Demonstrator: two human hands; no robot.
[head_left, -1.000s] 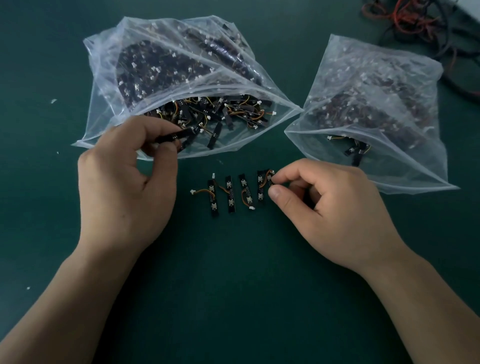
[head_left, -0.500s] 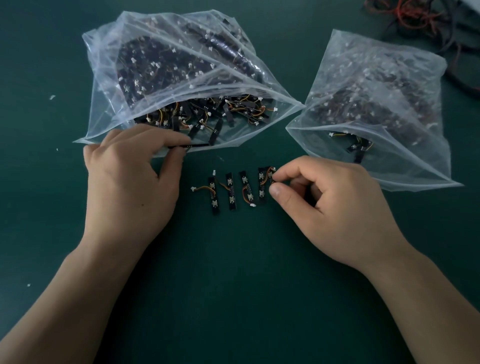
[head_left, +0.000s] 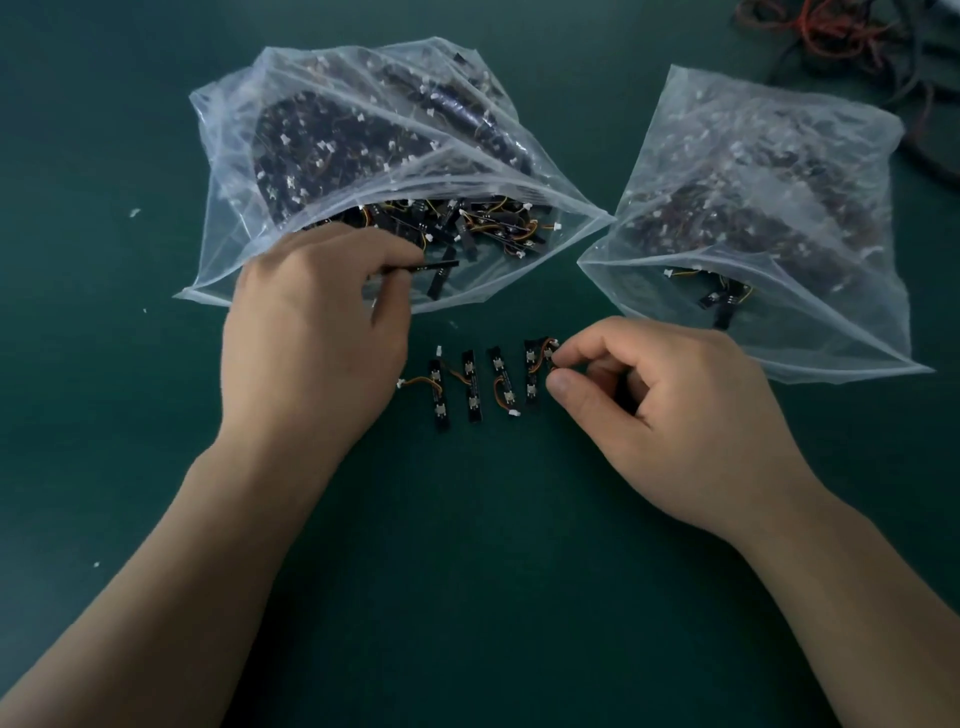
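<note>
— Your left hand (head_left: 311, 332) sits at the mouth of the left bag (head_left: 218, 249). Its thumb and forefinger pinch one thin black strip (head_left: 439, 266), seen edge-on just inside the opening.
— Yes, and that strip points right, over the loose pile in the bag. Your right hand (head_left: 670, 410) is near the middle of the green table (head_left: 156, 467). Its fingers are curled, and thumb and forefinger nip the wire end of the rightmost strip (head_left: 531, 376).
— That one closes a row of four strips (head_left: 470, 387) laid side by side between your hands, each running near to far.
— The leftmost lies just beside your left palm. Whether they touch, I cannot tell.
— The right bag (head_left: 831, 343) lies open just beyond your right hand, and tangled cables (head_left: 852, 41) fill the far right corner.
</note>
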